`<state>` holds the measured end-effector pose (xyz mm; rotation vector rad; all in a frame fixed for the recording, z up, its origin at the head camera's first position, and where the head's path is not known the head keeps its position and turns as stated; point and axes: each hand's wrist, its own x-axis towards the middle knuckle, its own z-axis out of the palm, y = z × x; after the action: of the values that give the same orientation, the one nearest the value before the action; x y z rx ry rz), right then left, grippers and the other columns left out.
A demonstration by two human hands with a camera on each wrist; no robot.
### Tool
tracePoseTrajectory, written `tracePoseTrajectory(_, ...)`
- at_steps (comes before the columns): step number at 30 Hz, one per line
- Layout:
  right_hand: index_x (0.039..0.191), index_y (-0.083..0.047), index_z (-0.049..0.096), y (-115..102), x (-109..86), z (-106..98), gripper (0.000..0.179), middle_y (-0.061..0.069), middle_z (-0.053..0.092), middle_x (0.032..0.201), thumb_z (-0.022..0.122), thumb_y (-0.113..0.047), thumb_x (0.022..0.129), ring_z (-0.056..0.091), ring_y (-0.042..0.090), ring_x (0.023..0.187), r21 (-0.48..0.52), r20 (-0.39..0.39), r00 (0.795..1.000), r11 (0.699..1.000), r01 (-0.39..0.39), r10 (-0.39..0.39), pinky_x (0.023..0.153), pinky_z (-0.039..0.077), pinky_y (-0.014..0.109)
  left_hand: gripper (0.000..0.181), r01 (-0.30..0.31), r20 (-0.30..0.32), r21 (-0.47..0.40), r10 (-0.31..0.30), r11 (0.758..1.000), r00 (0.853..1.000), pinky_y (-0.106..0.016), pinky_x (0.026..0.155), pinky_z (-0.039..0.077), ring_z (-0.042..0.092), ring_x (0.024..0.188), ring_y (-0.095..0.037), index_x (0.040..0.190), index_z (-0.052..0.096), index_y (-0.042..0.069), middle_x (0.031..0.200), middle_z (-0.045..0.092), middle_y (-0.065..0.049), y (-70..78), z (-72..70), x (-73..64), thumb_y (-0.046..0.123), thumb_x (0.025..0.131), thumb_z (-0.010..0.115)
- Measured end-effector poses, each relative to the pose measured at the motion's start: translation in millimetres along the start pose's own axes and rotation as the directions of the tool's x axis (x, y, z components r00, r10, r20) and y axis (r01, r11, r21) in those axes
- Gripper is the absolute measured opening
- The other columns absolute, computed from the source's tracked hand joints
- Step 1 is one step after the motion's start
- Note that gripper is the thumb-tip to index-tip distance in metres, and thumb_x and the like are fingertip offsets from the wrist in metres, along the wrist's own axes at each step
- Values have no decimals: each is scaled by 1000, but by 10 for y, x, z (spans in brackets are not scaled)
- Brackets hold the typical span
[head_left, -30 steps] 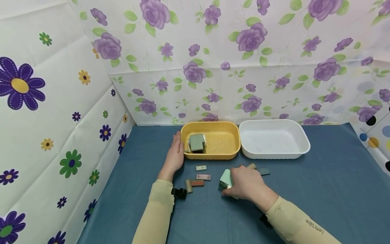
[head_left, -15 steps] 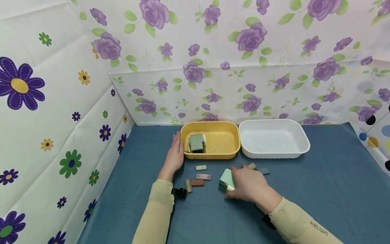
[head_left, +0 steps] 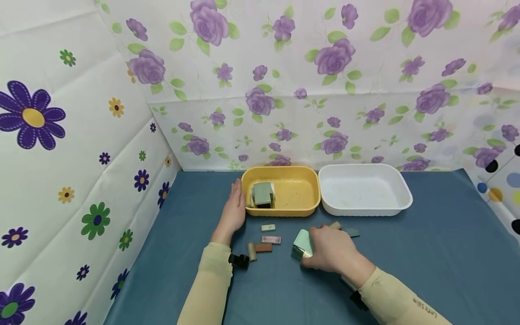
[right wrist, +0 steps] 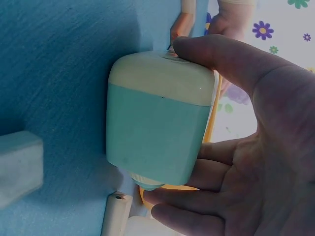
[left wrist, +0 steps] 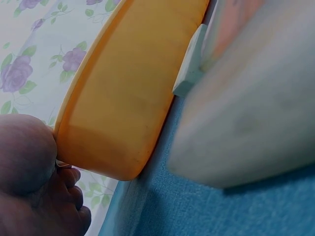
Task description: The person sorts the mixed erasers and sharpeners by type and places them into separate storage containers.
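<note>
My right hand point(head_left: 335, 250) grips a mint-green and cream pencil sharpener point(head_left: 302, 241) low over the cloth, in front of the trays. In the right wrist view, the thumb lies on the cream end of the sharpener point(right wrist: 152, 118), and the other fingers curl near its round knob. My left hand point(head_left: 233, 212) rests with straight fingers along the left side of the yellow tray point(head_left: 298, 211). Inside that tray sits another green block-like thing point(head_left: 263, 194). Close to my left wrist lie several small erasers, among them a pink one point(head_left: 271, 240) and a reddish-brown one point(head_left: 263, 248).
A white tray point(head_left: 361, 211) stands against the yellow tray's right side. Beyond my right hand lie a tan piece point(head_left: 336, 225) and a blue-grey piece point(head_left: 351, 232). Flowered sheets point(head_left: 260, 101) rise behind and to the left of the blue cloth point(head_left: 426, 271).
My right hand has slid slightly right along the sharpener, baring more of its green top. The left hand stays on the yellow tray. The head view has tilted slightly up.
</note>
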<state>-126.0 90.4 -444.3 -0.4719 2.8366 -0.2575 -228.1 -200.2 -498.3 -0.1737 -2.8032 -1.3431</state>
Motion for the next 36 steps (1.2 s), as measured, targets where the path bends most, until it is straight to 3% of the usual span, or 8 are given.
tracePoseTrajectory(9,117,-6,73,11,7,-21,64,4,67,88,89,-51,74,56,17,69,38,14,1000,999,12,-12,63,53,43,56,-13,-12,9,13,1000,1000,-57,130,11,6,164,-38,170,14,-2,177,12,-20,-41,20,26,15,119,31)
tracePoseTrajectory(21,125,-9,73,-3,-29,-84,69,-1,65,85,89,-55,75,55,24,75,114,-17,1000,993,-11,13,61,47,41,57,-2,-16,6,2,1000,1000,-55,131,12,7,164,-37,171,13,2,178,14,-18,-51,29,-2,18,120,31)
tracePoseTrajectory(36,126,-7,74,15,-16,-133,73,-3,65,84,88,-58,76,56,16,70,193,-45,998,981,-22,31,59,48,35,57,-3,-9,7,3,1000,1000,-55,131,12,5,164,-35,172,12,3,178,12,-16,-34,18,3,19,120,30)
